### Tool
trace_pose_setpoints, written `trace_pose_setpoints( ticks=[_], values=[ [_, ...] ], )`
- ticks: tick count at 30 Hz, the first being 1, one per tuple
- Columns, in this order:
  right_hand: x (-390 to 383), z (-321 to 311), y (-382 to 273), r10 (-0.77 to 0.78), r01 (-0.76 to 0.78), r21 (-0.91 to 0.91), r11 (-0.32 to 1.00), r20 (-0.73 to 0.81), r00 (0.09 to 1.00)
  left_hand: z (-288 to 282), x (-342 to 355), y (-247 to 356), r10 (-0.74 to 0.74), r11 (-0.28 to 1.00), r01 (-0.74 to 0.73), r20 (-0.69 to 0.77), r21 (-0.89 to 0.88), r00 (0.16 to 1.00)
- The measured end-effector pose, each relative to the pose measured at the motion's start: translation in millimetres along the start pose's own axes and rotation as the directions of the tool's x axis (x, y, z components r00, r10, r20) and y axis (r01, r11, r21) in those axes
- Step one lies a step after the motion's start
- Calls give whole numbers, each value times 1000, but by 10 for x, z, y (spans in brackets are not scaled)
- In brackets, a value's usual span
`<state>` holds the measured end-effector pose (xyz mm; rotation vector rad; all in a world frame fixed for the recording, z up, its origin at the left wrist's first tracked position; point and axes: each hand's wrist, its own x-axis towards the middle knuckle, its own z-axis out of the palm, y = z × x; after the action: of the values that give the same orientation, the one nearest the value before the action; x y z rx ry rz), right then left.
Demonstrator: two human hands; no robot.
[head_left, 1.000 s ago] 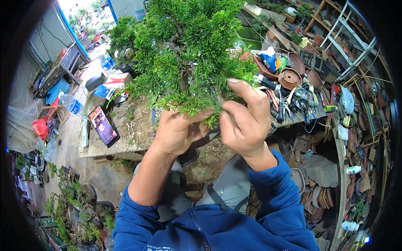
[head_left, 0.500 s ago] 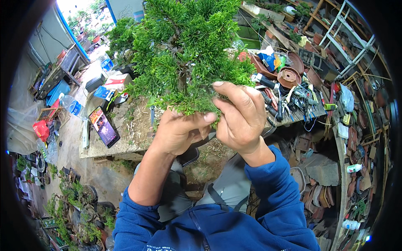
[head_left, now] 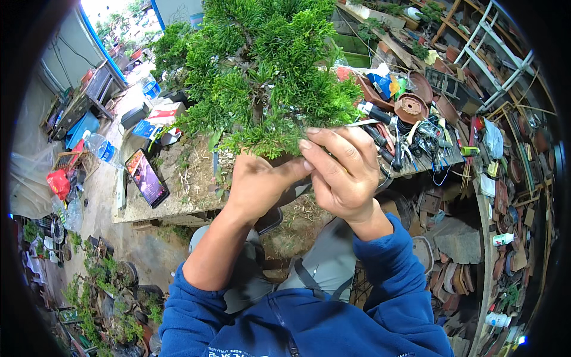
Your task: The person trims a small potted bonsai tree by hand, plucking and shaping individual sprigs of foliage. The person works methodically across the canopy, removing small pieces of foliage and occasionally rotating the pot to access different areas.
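A bushy green bonsai conifer (head_left: 267, 77) rises in front of me, its brown trunk partly showing between the sprays. Both hands are at its lowest foliage, on the side facing me. My left hand (head_left: 257, 185) is closed, fingers curled under and thumb stretched toward the right hand. Its thumb tip meets the fingers of my right hand (head_left: 348, 169), which are bent and drawn together in a pinch at the edge of the greenery. Whatever lies between the fingertips is hidden or too small to name.
A phone (head_left: 146, 178) with a lit screen lies at the left of the worktable (head_left: 184, 196). Right of the tree are pliers (head_left: 407, 152), other tools and a brown pot (head_left: 410, 109). Water bottles (head_left: 102, 149) stand left. Crowded shelves (head_left: 505, 196) line the right side.
My left thumb has come away from the foliage and up against the right fingers. The right hand has shifted slightly down and right. The tree's foliage has moved a little.
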<state>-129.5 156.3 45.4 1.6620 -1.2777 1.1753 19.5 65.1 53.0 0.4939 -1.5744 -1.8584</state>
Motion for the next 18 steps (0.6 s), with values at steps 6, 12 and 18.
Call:
trace_pose_setpoints(
  ticks=[6,12,18],
  values=[
    [-50,-11,-9,-24,24,-58,998,11,1000,121,8,65,83,993,-87,-54,-80,995],
    [-78,2,-20,-41,41,-61,997,5,999,327,107,-56,301,952,-300,-319,54,899],
    [-169,-12,-47,1,0,-36,999,33,999,242,68,-180,423,905,-374,-321,204,847]
  ],
)
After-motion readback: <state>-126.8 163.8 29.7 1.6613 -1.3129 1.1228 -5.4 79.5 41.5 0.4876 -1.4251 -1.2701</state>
